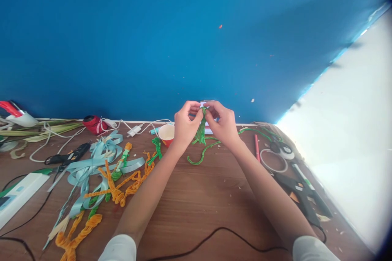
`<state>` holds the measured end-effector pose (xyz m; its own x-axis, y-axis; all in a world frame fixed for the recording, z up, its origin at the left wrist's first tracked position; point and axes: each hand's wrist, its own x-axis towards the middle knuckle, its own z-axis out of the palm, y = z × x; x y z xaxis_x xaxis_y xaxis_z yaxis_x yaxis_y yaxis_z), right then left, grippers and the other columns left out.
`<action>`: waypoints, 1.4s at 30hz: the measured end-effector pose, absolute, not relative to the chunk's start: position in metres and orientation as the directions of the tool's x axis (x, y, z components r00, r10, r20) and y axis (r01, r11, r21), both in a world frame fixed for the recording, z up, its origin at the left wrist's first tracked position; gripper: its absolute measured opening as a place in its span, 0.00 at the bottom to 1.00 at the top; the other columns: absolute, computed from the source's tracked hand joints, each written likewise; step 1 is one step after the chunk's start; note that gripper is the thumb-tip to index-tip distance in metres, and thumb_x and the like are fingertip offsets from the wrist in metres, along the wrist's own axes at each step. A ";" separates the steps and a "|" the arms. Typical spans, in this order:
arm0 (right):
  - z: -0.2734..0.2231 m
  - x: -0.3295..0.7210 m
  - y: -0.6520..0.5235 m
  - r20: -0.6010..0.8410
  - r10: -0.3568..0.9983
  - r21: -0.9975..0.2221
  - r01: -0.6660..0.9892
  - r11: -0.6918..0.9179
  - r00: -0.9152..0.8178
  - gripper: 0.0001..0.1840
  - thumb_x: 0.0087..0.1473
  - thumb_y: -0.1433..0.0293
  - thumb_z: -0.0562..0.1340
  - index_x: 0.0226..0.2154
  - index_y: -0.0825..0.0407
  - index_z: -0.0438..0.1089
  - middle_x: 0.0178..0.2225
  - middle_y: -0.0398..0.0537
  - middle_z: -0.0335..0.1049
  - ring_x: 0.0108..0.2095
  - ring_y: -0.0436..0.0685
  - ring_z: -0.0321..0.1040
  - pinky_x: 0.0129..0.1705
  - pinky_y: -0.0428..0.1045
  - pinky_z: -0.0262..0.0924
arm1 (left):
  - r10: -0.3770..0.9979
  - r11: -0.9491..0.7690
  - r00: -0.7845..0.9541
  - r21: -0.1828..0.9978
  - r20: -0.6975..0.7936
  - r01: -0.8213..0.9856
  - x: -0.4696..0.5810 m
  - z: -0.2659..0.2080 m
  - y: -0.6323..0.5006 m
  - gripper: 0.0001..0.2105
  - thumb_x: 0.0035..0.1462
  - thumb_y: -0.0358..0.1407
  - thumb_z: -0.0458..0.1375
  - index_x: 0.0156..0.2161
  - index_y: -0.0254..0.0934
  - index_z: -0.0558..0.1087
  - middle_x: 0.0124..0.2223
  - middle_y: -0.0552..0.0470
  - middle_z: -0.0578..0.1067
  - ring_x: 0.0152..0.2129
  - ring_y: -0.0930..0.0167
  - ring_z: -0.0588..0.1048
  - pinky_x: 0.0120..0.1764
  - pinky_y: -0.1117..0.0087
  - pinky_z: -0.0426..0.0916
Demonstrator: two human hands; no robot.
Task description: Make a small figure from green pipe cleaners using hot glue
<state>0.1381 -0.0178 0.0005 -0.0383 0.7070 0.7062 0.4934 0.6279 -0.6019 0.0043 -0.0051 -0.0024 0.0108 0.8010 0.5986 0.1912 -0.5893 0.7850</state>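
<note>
Our left hand (185, 124) and right hand (223, 124) pinch the green stems (201, 130) at twelve o'clock above the surface (196, 200); a cup (167, 133) sits at nine o'clock of them.

Deep blue wall (128, 36) straight behind the fingers, filling most of the view w/ a few pale specks and one orange fleck above them. White baseboard strip (147, 121) at wall/table join, level w/ the fingers. Brown wood-grain table (196, 204) below and nearer than the fingers. Bright white, washed-out surface (352, 122) well to their right, slanting edge, strong light from that side.
</note>
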 end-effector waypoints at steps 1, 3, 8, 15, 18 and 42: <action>0.001 0.138 -0.018 0.701 0.712 -0.614 0.484 0.624 -0.028 0.11 0.58 0.69 0.56 0.43 0.50 0.69 0.27 0.43 0.71 0.24 0.50 0.65 0.28 0.46 0.59 | 0.810 -0.581 0.031 0.793 0.586 0.182 0.004 -0.002 -0.004 0.06 0.58 0.36 0.58 0.40 0.38 0.72 0.37 0.50 0.77 0.33 0.72 0.75 0.33 0.74 0.70; 0.001 0.139 -0.018 0.698 0.716 -0.631 0.471 0.617 -0.003 0.10 0.59 0.68 0.57 0.43 0.50 0.69 0.28 0.43 0.72 0.25 0.50 0.66 0.29 0.46 0.61 | 0.822 -0.568 0.079 0.804 0.564 0.176 0.003 -0.003 -0.002 0.07 0.59 0.38 0.58 0.39 0.37 0.72 0.37 0.50 0.77 0.33 0.72 0.75 0.34 0.73 0.70; 0.001 0.140 -0.017 0.675 0.737 -0.676 0.431 0.598 0.036 0.09 0.58 0.66 0.59 0.42 0.50 0.69 0.31 0.44 0.73 0.28 0.51 0.68 0.32 0.47 0.63 | 0.832 -0.554 0.102 0.806 0.546 0.208 0.002 -0.002 -0.002 0.07 0.60 0.39 0.56 0.36 0.37 0.71 0.34 0.52 0.76 0.30 0.73 0.73 0.31 0.75 0.67; 0.002 0.142 -0.014 0.585 0.810 -0.785 0.232 0.575 -0.028 0.11 0.54 0.63 0.64 0.38 0.52 0.69 0.34 0.46 0.71 0.32 0.51 0.68 0.29 0.45 0.63 | 0.826 -0.563 0.116 0.799 0.552 0.212 0.001 -0.001 -0.001 0.03 0.60 0.35 0.55 0.37 0.37 0.69 0.35 0.52 0.74 0.31 0.74 0.72 0.30 0.76 0.66; 0.000 0.142 -0.011 0.571 0.821 -0.797 0.232 0.558 -0.015 0.10 0.54 0.63 0.64 0.36 0.52 0.68 0.34 0.46 0.71 0.31 0.51 0.68 0.29 0.46 0.63 | 0.814 -0.579 0.095 0.790 0.573 0.200 0.003 -0.004 0.000 0.03 0.59 0.35 0.56 0.38 0.38 0.68 0.37 0.52 0.74 0.33 0.74 0.73 0.31 0.76 0.67; -0.011 0.128 -0.017 0.634 0.755 -0.735 0.433 0.521 0.168 0.05 0.56 0.68 0.59 0.36 0.51 0.68 0.32 0.47 0.73 0.29 0.52 0.68 0.29 0.48 0.63 | 0.863 -0.500 -0.033 0.862 0.504 0.087 0.007 -0.008 -0.002 0.07 0.53 0.37 0.62 0.34 0.34 0.74 0.33 0.49 0.79 0.29 0.72 0.77 0.33 0.72 0.72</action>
